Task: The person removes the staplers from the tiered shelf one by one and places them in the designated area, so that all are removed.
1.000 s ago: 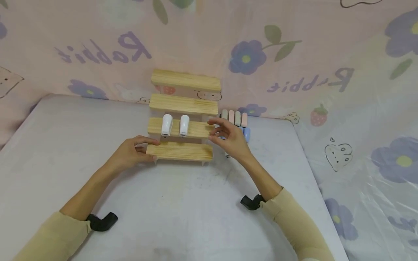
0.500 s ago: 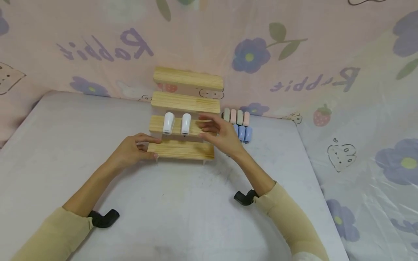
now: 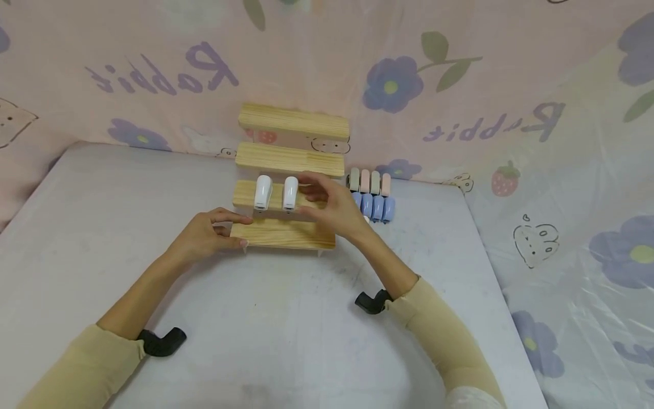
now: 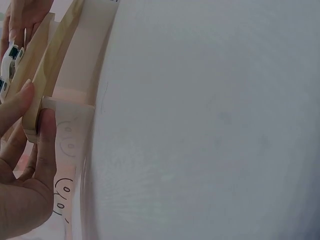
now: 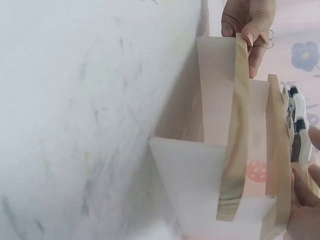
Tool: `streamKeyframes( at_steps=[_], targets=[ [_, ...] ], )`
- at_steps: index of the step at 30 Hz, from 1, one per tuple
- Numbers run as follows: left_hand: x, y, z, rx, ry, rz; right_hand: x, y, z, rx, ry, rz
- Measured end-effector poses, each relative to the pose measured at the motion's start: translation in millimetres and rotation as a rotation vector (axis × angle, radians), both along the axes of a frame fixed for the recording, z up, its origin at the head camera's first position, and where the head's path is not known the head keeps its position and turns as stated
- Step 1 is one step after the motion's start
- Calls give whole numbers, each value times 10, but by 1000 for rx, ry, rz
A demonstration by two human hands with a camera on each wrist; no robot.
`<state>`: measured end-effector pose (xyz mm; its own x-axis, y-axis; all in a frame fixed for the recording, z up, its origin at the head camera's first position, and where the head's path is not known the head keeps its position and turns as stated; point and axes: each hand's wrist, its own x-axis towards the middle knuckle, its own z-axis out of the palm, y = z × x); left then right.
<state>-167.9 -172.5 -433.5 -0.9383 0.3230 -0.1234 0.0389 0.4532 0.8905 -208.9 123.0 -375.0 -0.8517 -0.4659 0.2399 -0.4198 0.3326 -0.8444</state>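
Observation:
A stepped rack with pale wooden boards stands on the table. My left hand (image 3: 200, 237) grips the left end of its lowest board (image 3: 283, 234); in the left wrist view the thumb lies on one face and the fingers on the other. Two small white staplers, a left one (image 3: 263, 192) and a right one (image 3: 289, 193), sit side by side on the second board (image 3: 243, 193). Beside the right stapler is my right hand (image 3: 339, 211), fingers and thumb spread apart over the board's right part. Whether its fingertips touch that stapler is hard to tell.
Right of the rack, green and pink staplers (image 3: 365, 180) stand in a row, with several blue staplers (image 3: 378, 208) in front. Two higher boards, a third (image 3: 288, 159) and a top one (image 3: 293, 121), rise behind. A patterned curtain (image 3: 301, 62) hangs along the back.
My right hand has moved left along the second board, from its right end to beside the right white stapler, uncovering more blue staplers. My left hand keeps its grip.

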Motion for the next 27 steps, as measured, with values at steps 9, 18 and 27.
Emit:
streamKeyframes(
  at_steps=[9,18,27],
  targets=[
    [-2,-5,15,-6,-26,8,-6,-83,0,134,57,-43],
    [-12,-5,3,5,-35,6,1,-107,-3,158,69,-71],
    [2,-6,24,-2,-38,4,46,-76,-3,105,60,-60]
  ],
)
